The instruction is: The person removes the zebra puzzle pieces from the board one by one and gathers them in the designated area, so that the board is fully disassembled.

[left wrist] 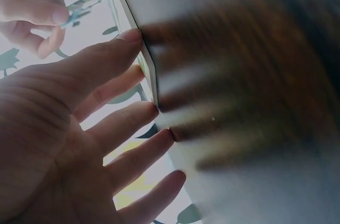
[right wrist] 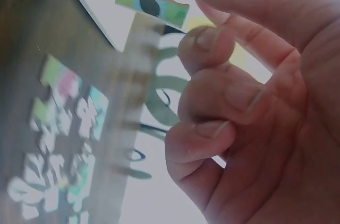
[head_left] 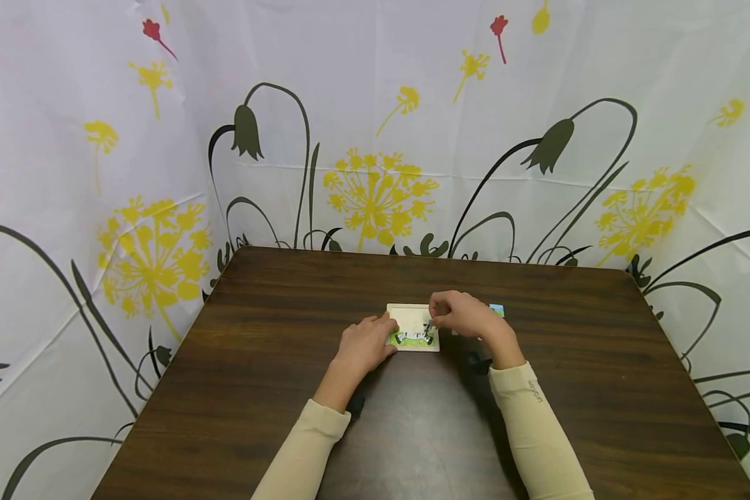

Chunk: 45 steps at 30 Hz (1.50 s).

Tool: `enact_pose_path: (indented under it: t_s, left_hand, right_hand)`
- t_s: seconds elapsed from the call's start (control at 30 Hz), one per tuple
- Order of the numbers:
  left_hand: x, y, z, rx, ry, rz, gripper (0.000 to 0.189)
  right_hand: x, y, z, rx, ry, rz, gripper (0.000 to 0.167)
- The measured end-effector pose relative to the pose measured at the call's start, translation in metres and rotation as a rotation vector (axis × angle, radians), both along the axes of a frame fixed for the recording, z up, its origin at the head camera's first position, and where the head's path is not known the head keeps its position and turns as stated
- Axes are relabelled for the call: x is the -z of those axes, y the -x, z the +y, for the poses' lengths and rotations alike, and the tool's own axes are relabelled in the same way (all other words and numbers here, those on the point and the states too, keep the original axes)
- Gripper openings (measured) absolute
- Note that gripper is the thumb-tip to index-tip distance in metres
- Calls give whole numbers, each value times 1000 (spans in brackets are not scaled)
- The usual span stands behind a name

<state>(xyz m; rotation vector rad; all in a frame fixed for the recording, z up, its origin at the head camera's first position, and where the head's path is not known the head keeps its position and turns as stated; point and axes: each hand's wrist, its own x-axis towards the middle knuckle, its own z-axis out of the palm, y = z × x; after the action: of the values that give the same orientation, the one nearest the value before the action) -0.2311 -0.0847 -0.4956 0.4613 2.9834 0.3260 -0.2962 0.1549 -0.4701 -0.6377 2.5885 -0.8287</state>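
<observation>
A small light wooden puzzle board [head_left: 406,316] lies on the table, with a strip of green and black-and-white picture pieces [head_left: 414,339] along its near side. My left hand [head_left: 364,344] rests at the board's left edge. In the left wrist view its fingers are nearly straight and spread, with the thumb [left wrist: 106,57] against the board's rim [left wrist: 151,78]. Over the board's right side, my right hand [head_left: 465,316] pinches a puzzle piece [right wrist: 151,3] between thumb and forefinger. The piece shows green, blue and a dark shape; the other fingers [right wrist: 204,96] are curled.
Several loose puzzle pieces [right wrist: 66,86] lie on the table right of the board, mostly hidden by my right hand in the head view, where a blue one [head_left: 496,310] shows. A flower-printed white curtain [head_left: 375,125] hangs behind the dark wooden table [head_left: 287,312].
</observation>
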Motion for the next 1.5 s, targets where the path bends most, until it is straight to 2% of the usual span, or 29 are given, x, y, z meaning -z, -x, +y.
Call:
enact_pose_path:
  t_s: [0.23, 0.43, 0.63, 0.87, 1.2, 1.37, 1.5]
  left_hand:
    - [1, 0, 1, 11, 7, -17, 39]
    - [-1, -1, 0, 4, 6, -22, 39]
    - [2, -2, -2, 4, 16, -2, 38]
    - [1, -4, 0, -5, -10, -32, 39]
    - [1, -3, 1, -12, -6, -44, 39]
    - [2, -3, 1, -21, -19, -63, 39]
    - [2, -3, 1, -24, -27, -70, 40]
  right_hand:
    - [-14, -2, 27, 42, 28, 17, 9]
    - [-17, -1, 48, 54, 50, 17, 8]
    - [-19, -1, 66, 69, 63, 1, 8]
    - [-24, -4, 88, 88, 75, -30, 9]
    - [-21, -7, 113, 141, -8, -89, 9]
    - [-13, -6, 117, 163, -36, -133, 10]
    - [-4, -3, 117, 170, -38, -135, 10]
